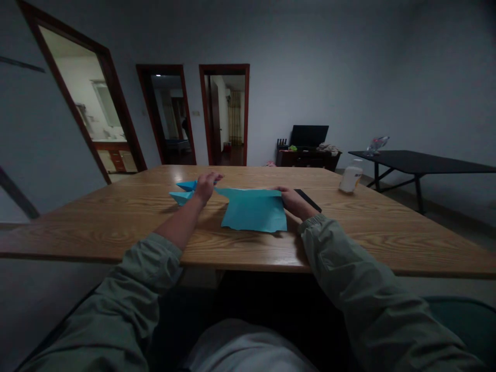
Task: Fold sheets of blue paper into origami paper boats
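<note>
A blue sheet of paper [254, 211] with uneven edges and a fold along its far side is over the wooden table [127, 227]. My right hand [293, 200] pinches its right far corner. Just off the sheet's upper left corner, my left hand [207, 186] has its fingers partly curled; whether they touch the paper is unclear. Folded blue paper pieces [182, 197] with pointed ends stand left of my left hand, partly hidden behind it. A flat black object [308, 200] lies beside my right hand.
A white bottle [351, 177] stands at the table's right. Beyond are a black table [426, 161] with a clear object on it, and a low cabinet with a dark screen [309, 136]. Doorways open in the far wall. A chair back shows at lower right.
</note>
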Demonstrator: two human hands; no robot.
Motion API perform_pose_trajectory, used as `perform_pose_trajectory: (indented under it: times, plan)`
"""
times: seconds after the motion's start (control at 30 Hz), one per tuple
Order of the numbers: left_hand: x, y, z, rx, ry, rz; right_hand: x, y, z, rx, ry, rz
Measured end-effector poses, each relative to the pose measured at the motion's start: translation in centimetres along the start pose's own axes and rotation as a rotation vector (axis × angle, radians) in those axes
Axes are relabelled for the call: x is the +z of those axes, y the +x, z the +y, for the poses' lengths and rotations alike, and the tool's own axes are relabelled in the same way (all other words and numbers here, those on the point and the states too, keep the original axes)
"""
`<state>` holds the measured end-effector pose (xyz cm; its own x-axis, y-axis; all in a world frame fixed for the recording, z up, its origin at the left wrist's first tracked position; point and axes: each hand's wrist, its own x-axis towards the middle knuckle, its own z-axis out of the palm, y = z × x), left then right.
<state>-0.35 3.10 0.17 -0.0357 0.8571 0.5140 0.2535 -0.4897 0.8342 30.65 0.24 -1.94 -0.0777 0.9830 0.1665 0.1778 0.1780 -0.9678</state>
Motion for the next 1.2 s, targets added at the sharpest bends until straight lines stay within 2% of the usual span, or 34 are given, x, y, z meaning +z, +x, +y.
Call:
perform_pose_trajectory:
  times: [0.13, 0.17, 0.23, 0.33, 0.4, 0.53, 0.6, 0.67, 0.8, 0.9, 1.0, 1.2]
  plan:
    - [0.1, -1.0, -0.2, 0.066, 0.242, -0.365, -0.2, 0.4, 0.2, 0.009, 0.195, 0.013]
    - [0.3, -1.2, -0.2, 0.091, 0.311, -0.427, -0.3, 0.5, 0.1, 0.011, 0.24, 0.006]
    - [0.9, -1.6, 0.1, 0.169, 0.394, -0.456, -0.3, 0.4, -0.2, 0.013, 0.303, -0.01]
    - [1.9, -1.9, 0.9, 0.231, 0.355, -0.383, 0.1, -0.2, -1.4, 0.016, 0.344, -0.02]
    - [2.6, -1.9, 1.4, 0.178, 0.27, -0.397, 0.7, -0.9, -2.3, 0.02, 0.329, -0.035]
    - [3.8, -2.0, 1.8, -0.026, 0.1, -0.677, 1.7, -2.0, -3.5, -0.017, 0.276, -0.145]
    - [4.1, -2.0, 1.5, -0.08, 0.035, -0.76, 1.6, -2.2, -3.6, -0.032, 0.339, -0.2]
    - [4.0, -1.9, 1.2, -0.093, -0.056, -0.704, 1.2, -2.1, -3.4, -0.022, 0.414, -0.206]
    - [3.4, -1.3, 0.7, -0.124, -0.327, -0.355, 0.2, -1.8, -3.0, 0.042, 0.488, -0.128]
    - [3.2, -1.1, 0.6, -0.146, -0.445, -0.208, 0.4, -1.8, -2.5, 0.078, 0.504, -0.245]
    - [3.4, -1.2, 0.4, -0.159, -0.453, -0.191, 1.3, -1.5, -1.6, 0.045, 0.458, -0.314]
    - [3.5, -1.6, 0.4, -0.234, -0.459, -0.233, 1.7, -0.3, -0.2, -0.049, 0.418, -0.198]
